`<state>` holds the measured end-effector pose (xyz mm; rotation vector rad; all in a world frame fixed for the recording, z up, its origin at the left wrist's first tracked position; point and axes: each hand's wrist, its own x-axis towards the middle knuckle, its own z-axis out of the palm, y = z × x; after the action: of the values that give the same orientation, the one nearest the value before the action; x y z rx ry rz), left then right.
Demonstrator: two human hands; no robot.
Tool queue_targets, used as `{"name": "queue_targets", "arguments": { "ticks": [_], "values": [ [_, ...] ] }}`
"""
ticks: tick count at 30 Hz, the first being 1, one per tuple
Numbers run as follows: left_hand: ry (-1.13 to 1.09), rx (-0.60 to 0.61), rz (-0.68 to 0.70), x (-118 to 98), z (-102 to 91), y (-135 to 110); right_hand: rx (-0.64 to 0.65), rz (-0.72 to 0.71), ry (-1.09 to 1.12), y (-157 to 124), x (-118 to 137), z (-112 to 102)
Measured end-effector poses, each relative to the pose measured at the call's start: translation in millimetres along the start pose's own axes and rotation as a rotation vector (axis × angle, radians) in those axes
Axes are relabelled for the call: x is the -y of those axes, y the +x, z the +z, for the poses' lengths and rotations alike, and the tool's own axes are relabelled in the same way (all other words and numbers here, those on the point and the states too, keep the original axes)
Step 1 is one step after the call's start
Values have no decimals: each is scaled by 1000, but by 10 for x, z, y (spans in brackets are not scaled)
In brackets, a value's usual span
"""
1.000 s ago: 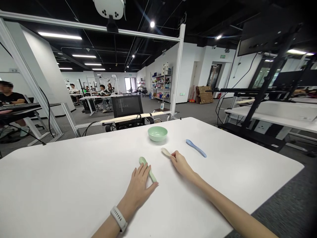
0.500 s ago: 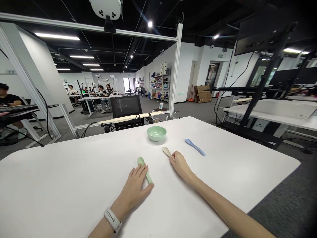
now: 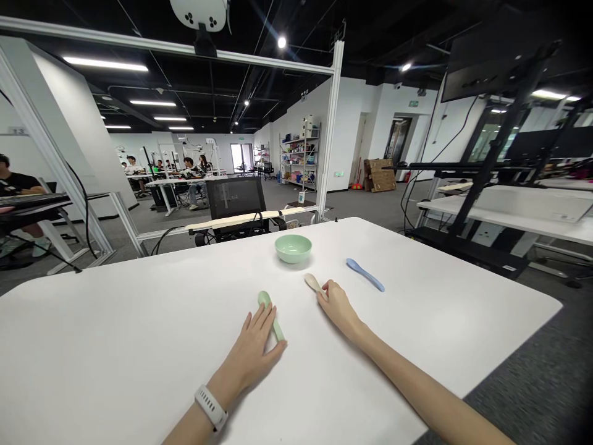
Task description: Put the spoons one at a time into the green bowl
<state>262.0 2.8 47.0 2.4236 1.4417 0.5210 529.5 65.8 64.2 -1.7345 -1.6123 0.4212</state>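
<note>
At the far left, a seated person in a black shirt (image 3: 16, 184) works at a dark desk beyond a white aluminium frame (image 3: 58, 133). On the white table (image 3: 115, 321), the person's left hand (image 3: 252, 349), wearing a white band (image 3: 210, 408) on the wrist, lies palm down with the fingers spread and not closed into a grip. Its fingers touch a pale green spoon (image 3: 265, 300), a short, chunky, matte spoon, probably plastic, with a small rounded bowl and a thick handle. The spoon lies tilted on the tabletop, bowl end pointing away from the person, and the thumb sits beside the lower handle.

Just to the right, the right hand (image 3: 338, 306) has its fingers gathered around the handle of a cream spoon (image 3: 312, 282). That spoon has the same stubby form, and its shallow bowl sticks out up and to the left of the fingers. Whether it is touching the table or slightly raised is hard to tell.

Above both spoons stands a mint-green bowl (image 3: 293, 248), round and shallow, well clear of the hands. Further right, a blue spoon (image 3: 365, 275) lies flat on the table, slanting down to the right, near the right hand but not touching it.
</note>
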Motion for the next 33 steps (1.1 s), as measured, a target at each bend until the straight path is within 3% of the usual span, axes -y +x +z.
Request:
{"name": "queue_targets", "arguments": {
  "ticks": [24,33],
  "values": [
    [0,2,-16,-37,-6,8,42,36,-3,9,-8,-27],
    [-29,139,-113,-215,-188,-18,65,37,-16,3,-1,-28]
  ]
}}
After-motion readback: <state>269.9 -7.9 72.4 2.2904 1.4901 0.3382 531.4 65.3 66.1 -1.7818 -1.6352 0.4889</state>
